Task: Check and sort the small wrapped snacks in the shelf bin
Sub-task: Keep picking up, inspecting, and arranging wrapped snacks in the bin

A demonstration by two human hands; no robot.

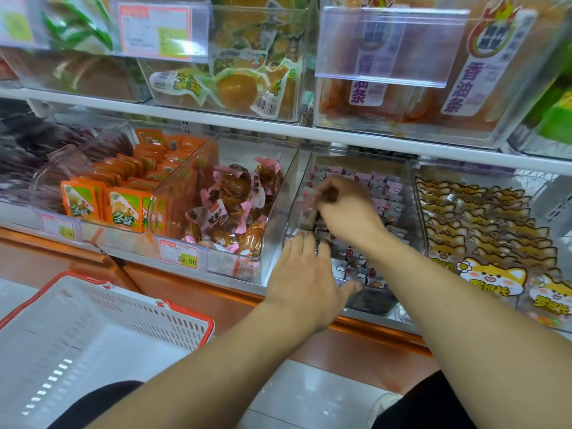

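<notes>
Head cam: both hands in bin (416, 209), right hand (343, 209) pinching snack (309, 209).

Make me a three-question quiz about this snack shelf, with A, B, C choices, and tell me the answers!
1. Where is the white basket?
A. bottom left, below the shelf
B. on the top shelf
C. inside a bin

2. What colour are the packets in the left bin of the lower shelf?
A. blue
B. orange
C. black

3. What is the right hand doing?
A. lying flat
B. pinching a small wrapped snack
C. holding the basket

Answers: A, it sits low at the left; B, the wrappers are orange; B, its fingers close on a snack above the clear bin, while the left hand reaches in open.
</notes>
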